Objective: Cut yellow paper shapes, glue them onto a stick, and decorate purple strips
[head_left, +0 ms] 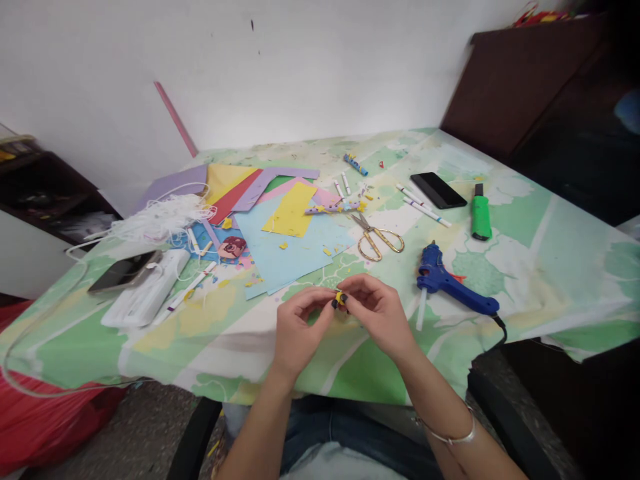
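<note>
Both hands meet over the near middle of the table, pinching one small yellow piece point(341, 297) between thumbs and fingertips. It looks like paper or foam; its exact shape is mostly covered by the fingers. My left hand point(300, 327) is closed on its left side, and my right hand point(383, 317) is closed on its right side. Beyond the hands lie gold-handled scissors point(373, 237) with the blades a little apart. Light blue sheets point(290, 257) lie ahead, topped by a yellow sheet point(291, 210) and a decorated purple roll point(335, 208).
A blue glue gun point(450, 283) with its cord rests at right, near a green cutter point(481, 217) and a black phone point(439, 191). Markers point(425, 210) lie behind. At left are tangled white cord point(160, 219), another phone point(124, 271) and a white power strip point(145, 293).
</note>
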Motion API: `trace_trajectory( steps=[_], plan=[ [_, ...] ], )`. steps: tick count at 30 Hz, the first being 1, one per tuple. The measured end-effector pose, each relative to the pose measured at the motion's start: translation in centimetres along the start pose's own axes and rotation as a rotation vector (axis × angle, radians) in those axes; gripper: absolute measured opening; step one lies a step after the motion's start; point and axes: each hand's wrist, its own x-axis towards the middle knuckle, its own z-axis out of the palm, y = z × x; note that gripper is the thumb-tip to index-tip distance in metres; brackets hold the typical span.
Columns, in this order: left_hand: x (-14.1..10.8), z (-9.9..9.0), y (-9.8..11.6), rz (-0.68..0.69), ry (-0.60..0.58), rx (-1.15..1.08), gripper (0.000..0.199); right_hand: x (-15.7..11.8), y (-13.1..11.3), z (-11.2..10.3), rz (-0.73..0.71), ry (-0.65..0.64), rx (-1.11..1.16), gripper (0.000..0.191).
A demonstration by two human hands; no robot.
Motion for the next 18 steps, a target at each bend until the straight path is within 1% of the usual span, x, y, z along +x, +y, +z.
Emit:
trace_trajectory(
  steps=[6,14,18],
  plan=[
    [-0.08,-0.03,0.02,0.016,-0.007,0.001,0.012,-0.06,0.15,-0.06,-0.006,-0.009,0.002,0.013],
    [-0.07,0.20,0.03,-0.024,0.029,0.014,0.008,-0.17,0.08,-0.19,-0.002,-0.042,0.015,0.014],
    [-0.18,0.27,-0.02,-0.009,0.046,0.022,0.008,-0.18,0.11,-0.28,-0.005,-0.042,0.000,0.016]
  ],
)
